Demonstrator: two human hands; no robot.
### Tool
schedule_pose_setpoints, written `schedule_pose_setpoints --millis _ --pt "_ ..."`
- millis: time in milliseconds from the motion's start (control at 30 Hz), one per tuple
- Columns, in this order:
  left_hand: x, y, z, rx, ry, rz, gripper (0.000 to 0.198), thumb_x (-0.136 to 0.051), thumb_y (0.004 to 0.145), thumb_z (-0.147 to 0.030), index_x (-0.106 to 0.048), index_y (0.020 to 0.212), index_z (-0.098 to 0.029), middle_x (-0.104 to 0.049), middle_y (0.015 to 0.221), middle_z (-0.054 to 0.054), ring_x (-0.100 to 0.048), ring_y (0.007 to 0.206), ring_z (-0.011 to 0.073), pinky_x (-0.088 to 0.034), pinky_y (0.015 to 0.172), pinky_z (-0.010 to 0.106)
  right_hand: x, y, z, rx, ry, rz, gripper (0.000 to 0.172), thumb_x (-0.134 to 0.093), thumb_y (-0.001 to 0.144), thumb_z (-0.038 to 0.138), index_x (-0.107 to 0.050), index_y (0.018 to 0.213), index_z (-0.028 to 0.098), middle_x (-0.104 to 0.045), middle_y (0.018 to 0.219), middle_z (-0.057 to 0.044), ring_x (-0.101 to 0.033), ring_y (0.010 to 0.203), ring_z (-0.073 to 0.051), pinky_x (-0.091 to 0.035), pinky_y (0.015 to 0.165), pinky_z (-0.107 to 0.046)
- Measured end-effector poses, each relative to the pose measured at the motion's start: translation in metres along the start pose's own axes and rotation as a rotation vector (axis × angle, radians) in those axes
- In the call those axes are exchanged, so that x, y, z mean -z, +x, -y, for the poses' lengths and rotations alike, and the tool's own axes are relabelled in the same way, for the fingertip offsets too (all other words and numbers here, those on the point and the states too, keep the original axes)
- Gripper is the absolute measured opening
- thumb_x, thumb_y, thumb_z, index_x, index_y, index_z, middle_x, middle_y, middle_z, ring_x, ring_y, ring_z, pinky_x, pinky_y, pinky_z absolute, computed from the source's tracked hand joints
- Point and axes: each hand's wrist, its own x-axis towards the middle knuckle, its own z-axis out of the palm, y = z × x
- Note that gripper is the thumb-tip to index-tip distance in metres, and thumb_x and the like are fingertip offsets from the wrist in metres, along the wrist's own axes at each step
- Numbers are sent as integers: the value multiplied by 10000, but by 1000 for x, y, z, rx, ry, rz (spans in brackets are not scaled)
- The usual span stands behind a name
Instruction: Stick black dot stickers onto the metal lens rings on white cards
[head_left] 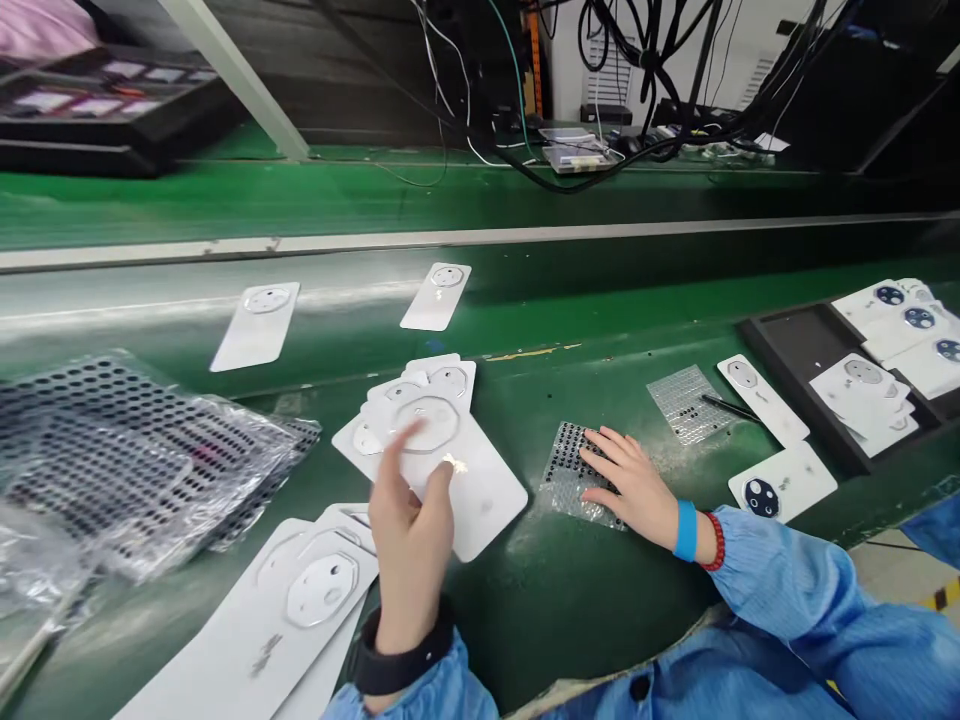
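Observation:
My left hand (411,530) is over a fanned pile of white phone-back-shaped panels (487,505). Its index finger and thumb point forward, apart, near the clear octagonal film (431,425) on the top panel; whether they touch it I cannot tell. The other fingers are curled, and no held thing shows. My right hand (634,485) lies spread on a clear sheet with rows of small black dots (566,455), covering its right part. Below left, more white panels (255,620) overlap, with round camera areas under similar film.
Bubble-like plastic bags (135,470) lie at left. Two single panels (259,330) (435,300) rest farther back. To the right are another dotted sheet (686,405), black tweezers (727,407), two panels (765,400) and a black tray (802,350) holding more panels. Cables (652,60) hang behind.

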Motion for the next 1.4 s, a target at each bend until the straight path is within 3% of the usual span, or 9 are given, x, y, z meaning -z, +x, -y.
schedule_pose_setpoints --millis 67,133,333,500,633,800,933,1167,1400 --pt "2 10 4 85 105 157 366 -560 756 -353 -750 988 -143 -719 769 52 -593 625 197 -412 535 268 -4 2 -12 63 -10 -24 222 -572 928 175 -668 1126 205 -606 1342 -112 -506 1312 -315 -380 1069 -630" --pt "-8 10 3 105 109 301 340 -586 733 -420 -771 759 -136 -743 771 81 -622 718 243 -435 610 294 2 3 -15 138 1 -87 226 -507 956 144 -686 1071 221 -659 1266 -90 -564 1254 -265 -385 1070 -602" --pt "-45 -14 -2 133 -34 587 361 -692 711 -501 -792 698 -154 -757 718 68 -633 660 220 -446 598 281 29 6 1 323 -49 -202 260 -483 961 133 -659 1130 222 -644 1226 -106 -576 1157 -216 -377 1073 -548" --pt "-50 -21 8 189 -109 513 298 -704 740 -440 -808 806 -168 -775 834 76 -657 763 232 -483 669 292 32 9 13 323 54 -197 245 -556 908 140 -662 1120 204 -641 1140 -100 -591 1093 -212 -356 1083 -540" --pt "-54 -25 8 214 -161 476 269 -720 740 -425 -813 802 -180 -772 823 73 -658 814 243 -496 733 311 28 10 21 294 208 -259 92 -614 900 178 -692 945 193 -702 979 -56 -646 952 -180 -374 1075 -490" --pt "-59 -31 9 267 -235 474 271 -741 733 -425 -814 808 -175 -766 824 76 -643 788 223 -500 669 288 24 13 21 156 321 -191 120 -607 917 190 -719 874 203 -724 897 -38 -676 828 -161 -473 990 -423" --pt "-60 -34 10 328 -325 496 293 -753 730 -435 -811 848 -173 -769 863 81 -653 795 213 -513 690 282 28 12 21 26 466 -137 120 -624 897 208 -744 882 209 -732 934 -45 -697 852 -168 -565 803 -317" --pt "-59 -38 2 417 -470 582 347 -739 751 -489 -810 837 -160 -767 837 84 -659 742 197 -517 701 286 22 9 26 195 244 -234 158 -578 939 187 -717 864 181 -734 932 -47 -702 841 -175 -451 1024 -492" --pt "-58 -38 -3 420 -477 585 381 -725 745 -505 -791 729 -129 -717 676 64 -597 626 168 -472 608 267 13 6 34 251 118 -261 195 -469 975 152 -658 931 169 -703 944 -86 -669 876 -192 -589 795 -346"
